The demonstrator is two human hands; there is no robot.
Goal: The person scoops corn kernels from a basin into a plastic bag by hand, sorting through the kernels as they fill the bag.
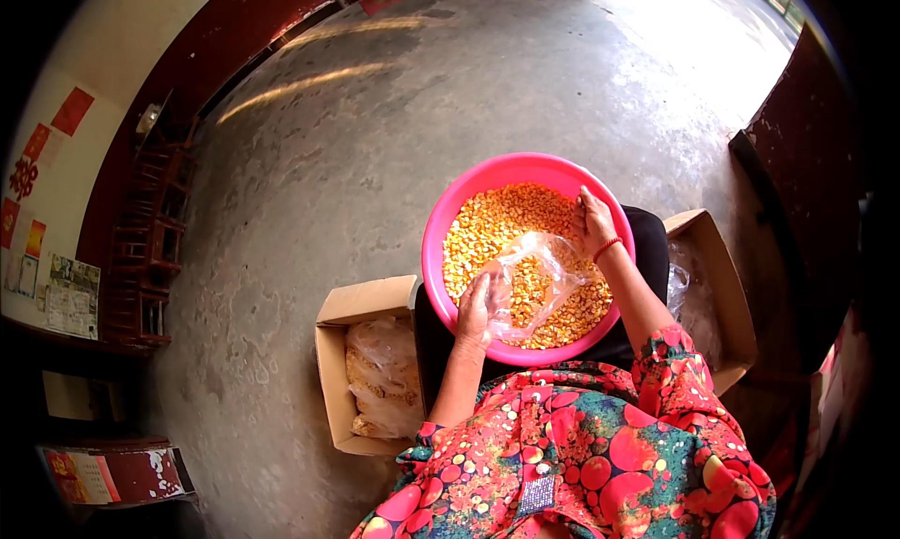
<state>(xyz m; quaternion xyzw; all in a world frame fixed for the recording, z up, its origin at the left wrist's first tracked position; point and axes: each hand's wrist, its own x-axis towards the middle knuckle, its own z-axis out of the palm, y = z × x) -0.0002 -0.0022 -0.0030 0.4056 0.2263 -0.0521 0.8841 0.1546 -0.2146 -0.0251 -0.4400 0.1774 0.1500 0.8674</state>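
Observation:
A pink basin (436,248) full of yellow-orange corn kernels (497,216) rests on the lap. Over the kernels a clear plastic bag (534,276) is spread. My left hand (475,309) is closed on the bag's left side, near the basin's lower left rim. At the right inside the basin, my right hand (592,222), with a red band at the wrist, is closed near the bag's upper right part. What its fingers hold, if anything, is too small to make out.
A cardboard box (333,375) with bags of kernels (384,375) stands left of the lap. Another cardboard box (736,305) with clear plastic bags (694,300) stands at the right. Wooden stools (145,248) line the left wall. A dark red door panel (806,136) is at the right.

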